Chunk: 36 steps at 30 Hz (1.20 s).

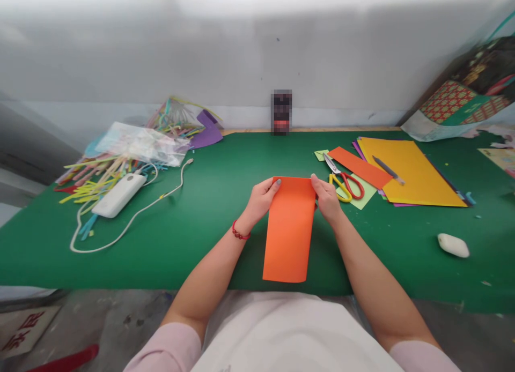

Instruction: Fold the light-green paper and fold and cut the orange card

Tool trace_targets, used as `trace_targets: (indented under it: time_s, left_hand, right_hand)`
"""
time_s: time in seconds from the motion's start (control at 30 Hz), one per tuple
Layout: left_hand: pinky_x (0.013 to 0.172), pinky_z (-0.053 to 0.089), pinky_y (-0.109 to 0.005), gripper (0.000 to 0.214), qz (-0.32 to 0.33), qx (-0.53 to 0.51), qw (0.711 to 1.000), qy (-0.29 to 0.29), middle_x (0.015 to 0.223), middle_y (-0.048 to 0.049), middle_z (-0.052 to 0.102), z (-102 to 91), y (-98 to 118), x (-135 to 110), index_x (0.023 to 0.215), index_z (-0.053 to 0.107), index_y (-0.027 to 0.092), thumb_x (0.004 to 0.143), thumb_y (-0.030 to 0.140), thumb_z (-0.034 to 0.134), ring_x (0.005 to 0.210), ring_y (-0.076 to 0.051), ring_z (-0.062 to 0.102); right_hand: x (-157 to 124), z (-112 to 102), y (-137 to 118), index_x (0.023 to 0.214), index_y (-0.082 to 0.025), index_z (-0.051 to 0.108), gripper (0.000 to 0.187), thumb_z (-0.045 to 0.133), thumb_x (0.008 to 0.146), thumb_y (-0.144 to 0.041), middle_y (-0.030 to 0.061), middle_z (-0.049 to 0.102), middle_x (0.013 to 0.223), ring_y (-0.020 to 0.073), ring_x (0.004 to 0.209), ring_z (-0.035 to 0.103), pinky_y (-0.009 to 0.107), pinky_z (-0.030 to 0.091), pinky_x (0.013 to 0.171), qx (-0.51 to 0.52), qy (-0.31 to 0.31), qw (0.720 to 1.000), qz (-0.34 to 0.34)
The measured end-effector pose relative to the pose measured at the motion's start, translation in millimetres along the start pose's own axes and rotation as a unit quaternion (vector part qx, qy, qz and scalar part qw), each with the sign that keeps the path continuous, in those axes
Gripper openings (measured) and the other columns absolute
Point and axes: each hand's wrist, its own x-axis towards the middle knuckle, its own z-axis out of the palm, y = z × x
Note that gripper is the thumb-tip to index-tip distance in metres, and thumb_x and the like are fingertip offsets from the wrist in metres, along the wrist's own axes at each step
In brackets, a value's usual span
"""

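A sheet of orange paper (288,232) hangs between my two hands, its long side running down toward the table's front edge. My left hand (260,200) is closed on its upper left corner, thumb on top. At the upper right corner, my right hand (326,199) pinches the paper the same way; the fingers beneath are mostly hidden. Just beyond my right hand lie scissors (345,185) with one red and one yellow handle loop. They rest partly on light green paper (364,195), beside a narrower orange paper strip (360,167).
Yellow-orange sheets (426,173) with a pen (388,170) on top lie to the right, near a white earbud-like case (453,245). On the left are a white power bank (119,195), its cable (132,219) and heaped paper strips (76,187). A bag (450,106) stands back right.
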Motion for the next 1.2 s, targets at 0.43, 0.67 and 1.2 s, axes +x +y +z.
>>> trace_targets:
  time_s: [0.43, 0.67, 1.2]
  left_hand:
    - [0.049, 0.034, -0.025, 0.043, -0.013, -0.041, 0.995, 0.095, 0.063, 0.0007, 0.051, -2.6, -1.4, 0.2, 0.072, 0.056, 0.018, 0.081, 0.059, 0.051, 0.054, -0.010, 0.042]
    - [0.047, 0.031, -0.023, 0.042, -0.011, -0.050, 0.991, 0.125, 0.058, 0.0018, 0.047, -2.2, -0.3, -1.4, 0.065, 0.055, 0.017, 0.080, 0.057, 0.055, 0.052, -0.009, 0.038]
    - [0.050, 0.037, -0.023, 0.037, -0.009, -0.077, 0.986, 0.149, 0.063, 0.0000, 0.054, -5.3, -1.5, 0.2, 0.070, 0.059, 0.017, 0.082, 0.052, 0.055, 0.055, -0.010, 0.045]
  right_hand:
    - [-1.5, 3.0, -1.7, 0.059, -0.020, 0.054, 0.050, 0.057, 0.071, -0.068, -0.0043, 0.045, 0.044, 0.0101, 0.035, 0.040, 0.025, 0.028, 0.033, -0.010, -0.084, 0.995, 0.044]
    - [-1.5, 2.7, -1.7, 0.056, -0.020, 0.048, 0.055, 0.056, 0.068, -0.073, -0.0055, 0.041, 0.044, 0.0082, 0.037, 0.036, 0.023, 0.028, 0.035, -0.014, -0.092, 0.995, 0.046]
    - [-1.4, 3.1, 2.4, 0.054, -0.019, 0.048, 0.059, 0.049, 0.070, -0.076, -0.0017, 0.045, 0.047, 0.0128, 0.048, 0.047, 0.025, 0.036, 0.044, -0.039, -0.149, 0.985, 0.081]
